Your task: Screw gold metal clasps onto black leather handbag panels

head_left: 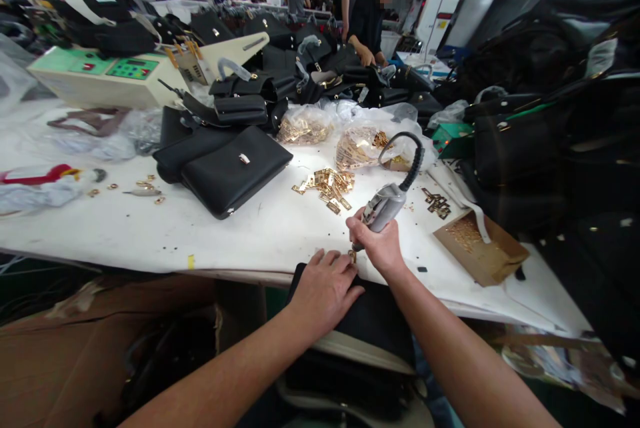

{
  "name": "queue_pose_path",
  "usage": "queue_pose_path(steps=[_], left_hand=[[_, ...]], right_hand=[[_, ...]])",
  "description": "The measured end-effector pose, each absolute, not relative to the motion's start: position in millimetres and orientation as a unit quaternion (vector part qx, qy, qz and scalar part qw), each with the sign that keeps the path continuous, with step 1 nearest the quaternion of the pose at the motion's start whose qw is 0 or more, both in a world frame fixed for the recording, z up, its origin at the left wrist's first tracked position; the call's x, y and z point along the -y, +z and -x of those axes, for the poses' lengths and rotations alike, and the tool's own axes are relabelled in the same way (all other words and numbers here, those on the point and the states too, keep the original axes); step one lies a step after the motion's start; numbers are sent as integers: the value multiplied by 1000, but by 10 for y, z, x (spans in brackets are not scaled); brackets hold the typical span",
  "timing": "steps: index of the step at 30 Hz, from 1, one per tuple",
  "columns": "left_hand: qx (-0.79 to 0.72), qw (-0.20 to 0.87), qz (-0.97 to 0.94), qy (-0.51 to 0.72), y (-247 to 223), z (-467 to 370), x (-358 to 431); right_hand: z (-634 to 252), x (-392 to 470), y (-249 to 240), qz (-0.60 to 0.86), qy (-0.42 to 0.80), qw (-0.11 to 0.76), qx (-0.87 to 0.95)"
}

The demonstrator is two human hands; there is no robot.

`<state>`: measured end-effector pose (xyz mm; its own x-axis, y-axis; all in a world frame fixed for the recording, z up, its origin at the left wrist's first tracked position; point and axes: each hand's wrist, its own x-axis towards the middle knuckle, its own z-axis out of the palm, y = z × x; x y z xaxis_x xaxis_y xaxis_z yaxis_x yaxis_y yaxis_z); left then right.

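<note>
My right hand (pixel 377 241) is wrapped round a grey electric screwdriver (pixel 387 205) with a coiled black cord. The tool tilts, its tip pointing down at a small gold metal fitting (pixel 353 256) by my left fingertips. Spread flat, my left hand (pixel 325 288) presses on a black leather bag (pixel 370 305) at the table's front edge. How the tip meets the fitting is too small to tell. Beyond my hands lies a heap of gold metal plates (pixel 330 185).
A cardboard box (pixel 483 248) of small gold screws sits right, beside dark metal plates (pixel 437 203). Black bags (pixel 237 168) lie left of the gold heap. Plastic bags of gold parts (pixel 357 147) stand behind. A person (pixel 370 21) works at the far side. A cream machine (pixel 110 78) stands left.
</note>
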<state>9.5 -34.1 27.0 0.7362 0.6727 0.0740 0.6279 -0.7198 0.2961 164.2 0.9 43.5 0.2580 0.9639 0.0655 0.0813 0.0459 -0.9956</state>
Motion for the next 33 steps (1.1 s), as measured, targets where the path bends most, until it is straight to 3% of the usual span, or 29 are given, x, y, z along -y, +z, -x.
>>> queue_pose_path(steps=[6,16,21,33], left_hand=[[-352,129,-923,87,269,-98,323],[-352,148,-921,79,251,-99,320],[-349,149,-921,85,226,-87,303],[-358,133,-914,134,99,-76,301]], right_hand=[[-1592,-50,412,577,377,568,450],[-1706,19,184,479,369,695,388],[-1734,49,160,440,374,713,398],[-1650,-60,394,575,395,568,436]])
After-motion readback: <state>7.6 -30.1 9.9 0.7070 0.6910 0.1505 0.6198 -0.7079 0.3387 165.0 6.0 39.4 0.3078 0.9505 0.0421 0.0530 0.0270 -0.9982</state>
